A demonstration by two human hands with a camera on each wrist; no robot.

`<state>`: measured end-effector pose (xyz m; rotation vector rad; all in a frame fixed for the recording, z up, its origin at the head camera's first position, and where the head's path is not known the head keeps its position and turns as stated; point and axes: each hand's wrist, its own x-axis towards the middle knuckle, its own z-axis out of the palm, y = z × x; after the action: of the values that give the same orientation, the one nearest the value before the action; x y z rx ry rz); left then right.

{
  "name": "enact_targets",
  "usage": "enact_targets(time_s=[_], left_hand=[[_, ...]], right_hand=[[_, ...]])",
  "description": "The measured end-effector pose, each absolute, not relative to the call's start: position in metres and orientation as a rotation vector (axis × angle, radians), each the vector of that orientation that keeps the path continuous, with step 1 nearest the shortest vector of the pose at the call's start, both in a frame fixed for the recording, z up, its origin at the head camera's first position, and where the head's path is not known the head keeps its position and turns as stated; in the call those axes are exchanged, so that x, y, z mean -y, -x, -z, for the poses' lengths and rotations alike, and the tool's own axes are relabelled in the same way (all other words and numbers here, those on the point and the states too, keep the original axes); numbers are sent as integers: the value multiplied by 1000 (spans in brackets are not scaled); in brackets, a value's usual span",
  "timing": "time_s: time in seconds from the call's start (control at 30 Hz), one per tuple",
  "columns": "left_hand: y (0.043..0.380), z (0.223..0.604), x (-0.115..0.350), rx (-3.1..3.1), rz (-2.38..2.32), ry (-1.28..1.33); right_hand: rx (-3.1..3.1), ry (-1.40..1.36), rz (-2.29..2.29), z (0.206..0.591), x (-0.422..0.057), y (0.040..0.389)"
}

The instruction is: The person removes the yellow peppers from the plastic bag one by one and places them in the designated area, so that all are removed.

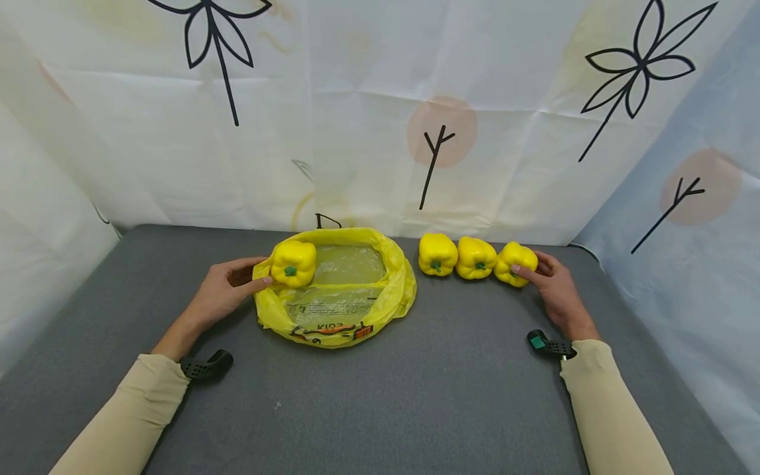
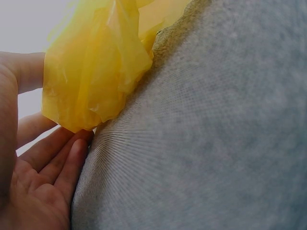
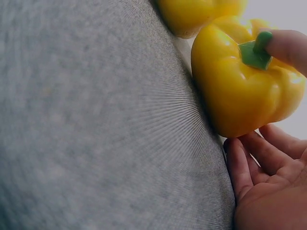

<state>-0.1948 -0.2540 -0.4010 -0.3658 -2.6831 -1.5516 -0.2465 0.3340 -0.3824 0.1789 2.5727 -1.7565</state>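
A yellow plastic bag [image 1: 402,280] lies on the grey table with its mouth spread wide and its rim rolled down. Inside, at its left side, sits one yellow bell pepper [image 1: 293,262]. My left hand [image 1: 221,292] pinches the bag's left edge, thumb over the rim near that pepper; the left wrist view shows the bag's yellow film [image 2: 93,72] between thumb and fingers. To the right, my right hand [image 1: 557,290] grips the last bell pepper [image 1: 514,262] of a row, its thumb at the green stem [image 3: 256,52] and its fingers around the far side.
Two more yellow bell peppers, a middle one [image 1: 475,258] and a left one [image 1: 437,254], stand beside the gripped one, right of the bag. Behind the grey table [image 1: 380,409] hangs a patterned white cloth [image 1: 362,132], with another cloth [image 1: 683,264] at the right.
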Motion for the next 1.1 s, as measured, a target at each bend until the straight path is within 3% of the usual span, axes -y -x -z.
enact_targets(time_s=[1.1], left_hand=[[195, 401, 254, 2678, 1535, 368]], right_hand=[[-2567, -11, 1760, 387, -338, 244]])
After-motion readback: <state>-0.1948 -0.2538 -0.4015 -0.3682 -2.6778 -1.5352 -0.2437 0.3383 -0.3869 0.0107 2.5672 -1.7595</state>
